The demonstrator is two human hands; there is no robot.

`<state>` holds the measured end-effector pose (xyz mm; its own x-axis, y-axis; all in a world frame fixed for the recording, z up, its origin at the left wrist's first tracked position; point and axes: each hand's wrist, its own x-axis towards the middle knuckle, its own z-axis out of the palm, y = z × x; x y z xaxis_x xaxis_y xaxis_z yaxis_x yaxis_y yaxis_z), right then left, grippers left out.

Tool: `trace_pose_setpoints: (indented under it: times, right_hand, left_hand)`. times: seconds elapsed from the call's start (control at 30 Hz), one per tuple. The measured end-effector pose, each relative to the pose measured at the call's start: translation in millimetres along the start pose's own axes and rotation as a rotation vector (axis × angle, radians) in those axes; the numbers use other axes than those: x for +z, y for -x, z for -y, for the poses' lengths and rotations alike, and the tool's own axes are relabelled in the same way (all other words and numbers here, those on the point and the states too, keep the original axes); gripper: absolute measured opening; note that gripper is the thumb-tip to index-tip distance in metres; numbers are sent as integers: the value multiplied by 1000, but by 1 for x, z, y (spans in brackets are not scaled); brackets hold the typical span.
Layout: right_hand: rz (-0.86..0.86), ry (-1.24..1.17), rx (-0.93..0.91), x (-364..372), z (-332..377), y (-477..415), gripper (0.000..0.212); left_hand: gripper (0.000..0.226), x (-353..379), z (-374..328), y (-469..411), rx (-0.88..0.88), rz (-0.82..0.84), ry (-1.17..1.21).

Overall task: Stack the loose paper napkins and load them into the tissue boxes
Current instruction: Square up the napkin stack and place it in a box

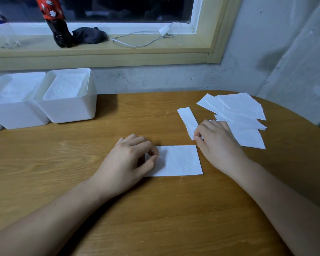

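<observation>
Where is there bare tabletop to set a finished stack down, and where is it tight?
Bare wood on the table: rear centre, between the tissue boxes and the loose napkin pile; the left side in front of the boxes; the near edge, this side of the flat napkin. Crowded: the right rear under the pile, and around the flat napkin.

From my end, all I get of the body is two arms. The left forearm [63, 206] fills the lower left of the frame and the right forearm [277, 196] the lower right. Both are bare along their whole visible length, right up to the wrists. The left hand [129, 156] and right hand [216, 143], near mid-frame, are bare as well. The fingernails are too small for me to make out.
</observation>
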<state>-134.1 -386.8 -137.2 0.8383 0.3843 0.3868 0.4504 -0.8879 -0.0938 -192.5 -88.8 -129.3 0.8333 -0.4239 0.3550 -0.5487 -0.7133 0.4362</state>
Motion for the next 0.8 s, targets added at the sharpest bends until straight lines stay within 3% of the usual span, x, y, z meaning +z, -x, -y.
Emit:
trace_pose_setpoints:
  times: [0.43,0.6,0.8]
  right_hand:
    - [153,34,69,-11,0,-8,6]
    - [147,47,65,-11,0,-10,14]
    - [64,-40,78,-17,-2,-6,7]
  left_hand:
    - [12,-1,-3,0,-8,-8,26]
    - [9,-3,-3,-1,-3,-11,46]
    - [9,-4,-4,-2,-10,-60,85]
